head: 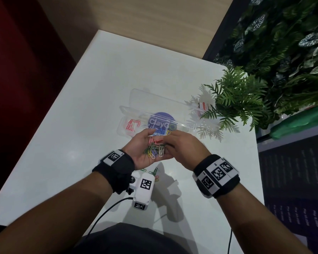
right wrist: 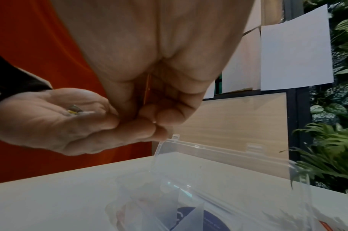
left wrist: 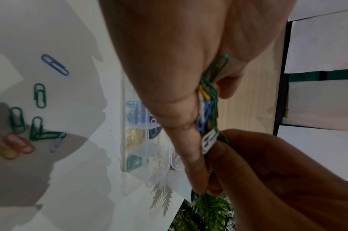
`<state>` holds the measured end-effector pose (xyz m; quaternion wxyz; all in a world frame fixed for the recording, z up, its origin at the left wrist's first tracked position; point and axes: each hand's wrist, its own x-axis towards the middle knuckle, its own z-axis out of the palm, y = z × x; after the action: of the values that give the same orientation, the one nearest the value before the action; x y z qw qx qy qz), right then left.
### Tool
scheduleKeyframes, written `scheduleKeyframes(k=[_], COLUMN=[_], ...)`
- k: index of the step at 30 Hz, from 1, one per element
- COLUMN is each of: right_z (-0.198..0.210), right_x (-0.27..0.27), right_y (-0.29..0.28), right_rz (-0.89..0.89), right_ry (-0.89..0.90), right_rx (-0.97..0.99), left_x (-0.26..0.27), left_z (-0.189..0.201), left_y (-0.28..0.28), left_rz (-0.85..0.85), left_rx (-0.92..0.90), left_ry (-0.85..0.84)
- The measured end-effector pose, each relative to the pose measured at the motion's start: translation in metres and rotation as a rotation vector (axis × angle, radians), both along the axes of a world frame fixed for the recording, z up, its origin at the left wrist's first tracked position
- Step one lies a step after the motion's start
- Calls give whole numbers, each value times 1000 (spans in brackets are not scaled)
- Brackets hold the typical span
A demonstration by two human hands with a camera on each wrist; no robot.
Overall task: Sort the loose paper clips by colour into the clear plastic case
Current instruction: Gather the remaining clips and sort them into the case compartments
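Observation:
My left hand (head: pixel 145 145) is palm up above the white table (head: pixel 81 125), and a mixed heap of paper clips (head: pixel 154 149) lies on the palm. My right hand (head: pixel 174 145) reaches into that heap with curled fingertips (right wrist: pixel 149 123). They pinch a clip, of which a red-orange sliver (right wrist: pixel 148 87) shows. The open clear plastic case (head: pixel 125 110) lies just beyond the hands, with red clips (head: pixel 131 124) in its left compartment and blue clips (head: pixel 161 131) and yellow clips (head: pixel 169 132) further right. In the left wrist view green clips (left wrist: pixel 133 162) also fill a compartment. Loose clips (left wrist: pixel 39 95) lie on the table under my left hand.
A potted fern (head: pixel 237 96) overhangs the right end of the case. A small red-and-white packet (head: pixel 202 107) lies beside it. The white wrist camera (head: pixel 143 189) and its cable hang under my left wrist. The table's right edge (head: pixel 255 143) runs close to my right hand.

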<state>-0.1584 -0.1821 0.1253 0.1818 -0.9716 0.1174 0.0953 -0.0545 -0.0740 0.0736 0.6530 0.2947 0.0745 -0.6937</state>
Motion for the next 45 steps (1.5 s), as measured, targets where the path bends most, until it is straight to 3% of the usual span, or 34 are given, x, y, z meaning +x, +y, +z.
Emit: scheduleKeyframes(k=[12, 22, 25, 30, 37, 40, 45], right_z=[15, 7, -3, -29, -55, -53, -34], right_x=[-5, -11, -12, -5, 8, 3, -5], right_y=[-20, -39, -53, -73, -71, -73, -68], right_rz=[-173, -428, -536, -699, -676, -707, -762], right_ry=[101, 15, -2, 116, 304, 255, -13], right_rx=[67, 375, 320, 155, 28, 42, 182], left_x=[2, 7, 10, 13, 15, 16, 13], left_z=[0, -2, -3, -6, -5, -5, -1], left_y=[-2, -5, -3, -1, -3, -4, -7], left_rz=[-61, -2, 10, 59, 81, 76, 70], left_rx=[75, 135, 136, 164, 149, 127, 135], left_ry=[-38, -57, -51, -34, -14, 0, 5])
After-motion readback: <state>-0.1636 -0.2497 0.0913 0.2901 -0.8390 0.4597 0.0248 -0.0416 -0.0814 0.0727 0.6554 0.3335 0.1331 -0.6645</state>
